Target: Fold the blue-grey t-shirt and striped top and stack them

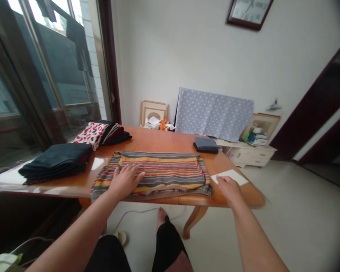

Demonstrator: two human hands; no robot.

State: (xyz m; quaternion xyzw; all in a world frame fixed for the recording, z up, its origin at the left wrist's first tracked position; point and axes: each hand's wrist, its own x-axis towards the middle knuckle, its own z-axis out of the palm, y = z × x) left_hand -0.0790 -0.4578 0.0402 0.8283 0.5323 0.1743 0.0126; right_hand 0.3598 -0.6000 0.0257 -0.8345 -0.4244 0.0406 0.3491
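Observation:
A striped knit garment [161,173] in yellow, grey and red lies folded into a wide rectangle on the wooden table. My left hand [126,179] rests flat on its left part, fingers spread. Just past the garment's right side, my right hand [228,187] has its fingers closed at the near left part of a flat white sheet [236,176]. The sheet lies on the tabletop, and whether it is paper or card I cannot tell.
Dark folded clothes [56,160] and a red-and-white patterned cloth [92,133] are piled at the table's left. A small grey and black folded stack [206,144] sits at the back right. Behind the table [158,138] a dotted grey cloth [214,113] drapes over something.

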